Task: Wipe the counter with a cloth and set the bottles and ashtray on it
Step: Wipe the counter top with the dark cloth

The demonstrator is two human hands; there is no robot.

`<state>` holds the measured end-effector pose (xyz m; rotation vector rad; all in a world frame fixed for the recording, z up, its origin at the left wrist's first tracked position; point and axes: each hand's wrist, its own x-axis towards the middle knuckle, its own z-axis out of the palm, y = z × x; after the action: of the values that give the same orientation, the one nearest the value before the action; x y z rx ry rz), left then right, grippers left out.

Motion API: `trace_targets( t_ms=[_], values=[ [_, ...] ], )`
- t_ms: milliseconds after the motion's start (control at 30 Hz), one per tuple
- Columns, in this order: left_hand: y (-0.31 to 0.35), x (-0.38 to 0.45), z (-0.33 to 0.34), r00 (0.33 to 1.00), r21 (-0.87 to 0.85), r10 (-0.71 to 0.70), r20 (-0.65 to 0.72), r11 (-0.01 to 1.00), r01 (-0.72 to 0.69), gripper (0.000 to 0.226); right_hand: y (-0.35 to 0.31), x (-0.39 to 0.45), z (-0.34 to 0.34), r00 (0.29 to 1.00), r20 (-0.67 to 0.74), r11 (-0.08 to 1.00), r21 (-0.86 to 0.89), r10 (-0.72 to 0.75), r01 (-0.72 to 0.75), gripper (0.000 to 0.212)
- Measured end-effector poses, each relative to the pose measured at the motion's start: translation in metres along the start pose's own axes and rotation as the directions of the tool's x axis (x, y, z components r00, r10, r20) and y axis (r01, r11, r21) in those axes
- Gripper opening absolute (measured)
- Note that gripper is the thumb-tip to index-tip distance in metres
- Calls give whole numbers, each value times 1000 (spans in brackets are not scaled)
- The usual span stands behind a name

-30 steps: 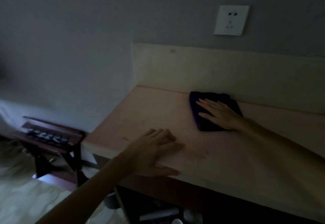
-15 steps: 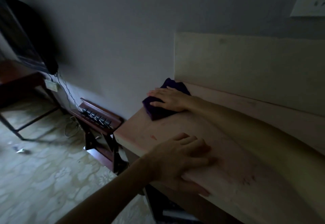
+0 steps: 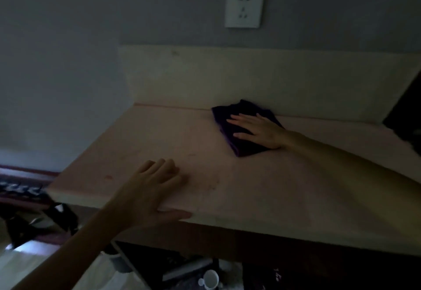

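Observation:
A folded dark purple cloth (image 3: 230, 118) lies on the pale counter (image 3: 227, 175) near the back wall panel. My right hand (image 3: 259, 130) presses flat on the cloth with fingers spread and pointing left. My left hand (image 3: 155, 189) rests palm down at the counter's front edge, its thumb over the rim, holding nothing. No bottles or ashtray show on the counter top.
A white wall socket (image 3: 245, 6) sits above the cream back panel (image 3: 250, 80). A dark wooden rack (image 3: 25, 189) stands low at the left. Under the counter are a white cup (image 3: 210, 278) and dim clutter. A dark object (image 3: 407, 112) lies at the right edge.
The cloth under my right hand has slid from the counter's far left corner back to the right along the back. The view swung right. My left hand stays at the front edge.

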<state>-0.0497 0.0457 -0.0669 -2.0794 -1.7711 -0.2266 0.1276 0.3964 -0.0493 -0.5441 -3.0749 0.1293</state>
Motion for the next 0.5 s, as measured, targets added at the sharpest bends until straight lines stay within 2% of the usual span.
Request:
trace_targets(
  t_ms=[133,233,367,500],
  values=[
    [-4,-1,9,1000,10,0,-22,1000,0,74,72,-126,-5,961,-2,961,15,275,-275,61],
    [-6,-3,14,1000,24,-12,-23,1000,12,76,98,-205,-10,899,-1,899,6,437,-437,65],
    [-4,-3,9,999,29,-26,-24,999,26,76,99,-265,-14,821,-6,820,50,571,-570,75],
    [-3,-3,5,999,26,-11,-31,1000,11,76,80,-279,-13,767,-4,766,57,642,-640,80]
  ],
)
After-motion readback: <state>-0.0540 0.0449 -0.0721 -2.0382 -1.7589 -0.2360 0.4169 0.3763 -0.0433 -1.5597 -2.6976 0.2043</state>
